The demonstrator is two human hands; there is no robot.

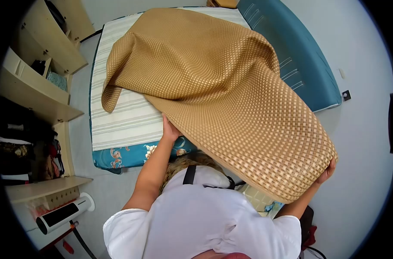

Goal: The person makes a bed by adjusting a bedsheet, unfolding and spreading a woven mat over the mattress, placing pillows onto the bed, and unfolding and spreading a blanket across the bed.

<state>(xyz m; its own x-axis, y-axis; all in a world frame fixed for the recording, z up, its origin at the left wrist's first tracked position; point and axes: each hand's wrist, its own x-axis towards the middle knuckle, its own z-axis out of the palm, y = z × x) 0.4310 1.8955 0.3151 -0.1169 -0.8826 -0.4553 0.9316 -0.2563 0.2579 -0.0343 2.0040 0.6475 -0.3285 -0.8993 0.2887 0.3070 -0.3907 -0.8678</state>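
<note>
While your left hand (170, 129) and right hand (327, 172), well apart, clasp the woven mat (257, 116) — it partly covers the bed (118, 129), folds unsmoothed.

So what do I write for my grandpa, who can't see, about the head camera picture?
A person in a white shirt holds a big tan woven mat, left hand at its near edge and right hand gripping its right end. The rest lies rumpled over a striped bed with a blue headboard.
</note>
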